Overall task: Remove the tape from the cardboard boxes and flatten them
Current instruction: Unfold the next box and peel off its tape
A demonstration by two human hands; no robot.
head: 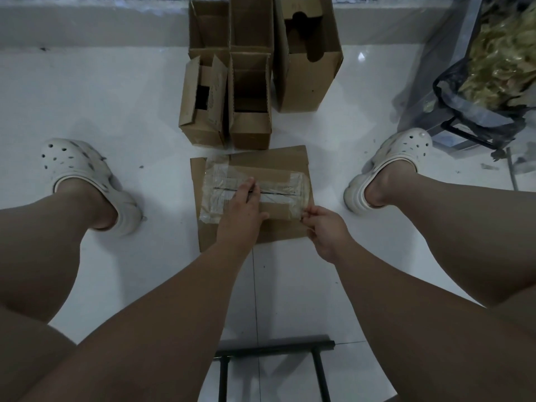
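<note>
- Brown flat cardboard box (255, 195) with clear tape (278, 187) lies on the white tiled floor (116, 97).
- Left hand (242, 211) presses it, fingers flat.
- Right hand (324, 230), at 3 o'clock, pinches the tape's edge.

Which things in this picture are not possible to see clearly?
Head view only:
- Label print under the clear tape: too small and blurred to read.
- Tape under the left hand: covered by the hand.
- Whether the right hand fingers pinch the tape edge: unclear.
- Plastic bag contents: cut off by the right edge, blurred.
</note>
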